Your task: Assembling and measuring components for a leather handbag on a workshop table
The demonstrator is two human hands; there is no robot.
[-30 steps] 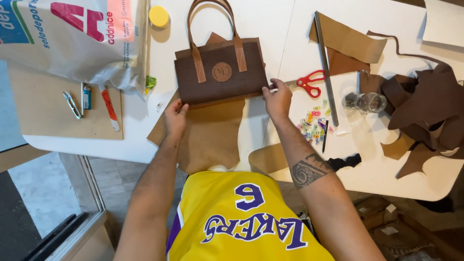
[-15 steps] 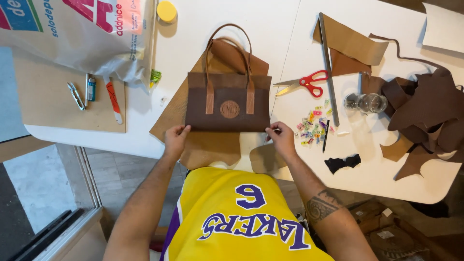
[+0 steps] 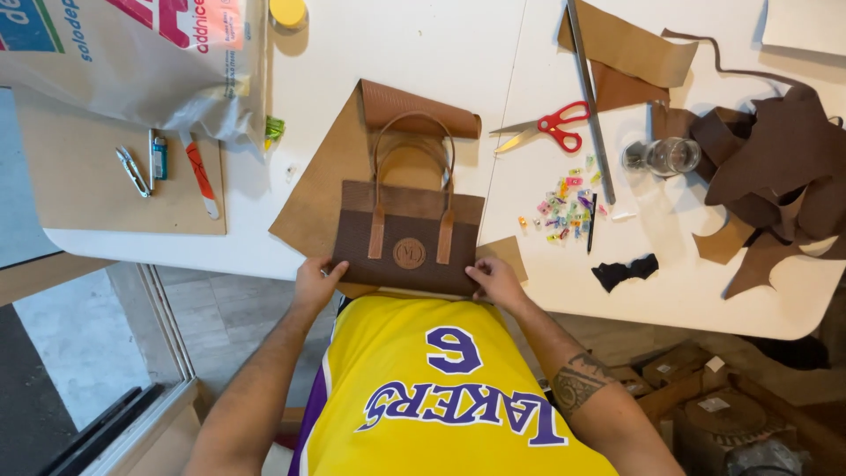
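Two white slabs butt together to make the counter (image 3: 414, 62), its near edge rounded, and on it everything lies flat under the head camera. Largest is a crinkled plastic sack (image 3: 132, 62) at the far left corner, pale grey with blue, red and pink printed panels, slumped over a plain cardboard sheet (image 3: 88, 189). At the far right sits a heap of dark brown leather scraps (image 3: 775, 167), matt and ragged-edged, with tan offcuts (image 3: 630, 53) beside a long metal ruler (image 3: 589, 97). In the middle a big tan leather sheet (image 3: 322, 189) lies spread, suede-like, one end curled into a ribbed roll (image 3: 421, 110). On top of it, at the near edge, rests the brown handbag (image 3: 408, 238): rectangular, a smooth band above a woven-textured body, two tan arched handles and a small round embossed badge. The left hand (image 3: 315, 284) pinches the bag's lower left corner, fingers closed on it; the right hand (image 3: 496, 280) grips the lower right corner the same way. Smaller things follow: red-handled scissors (image 3: 551, 128), a clear glass jar (image 3: 668, 156), a black scrap (image 3: 624, 270), a scatter of tiny coloured clips (image 3: 564, 207), an orange-and-white cutter (image 3: 201, 179) and a yellow round lid (image 3: 288, 11)
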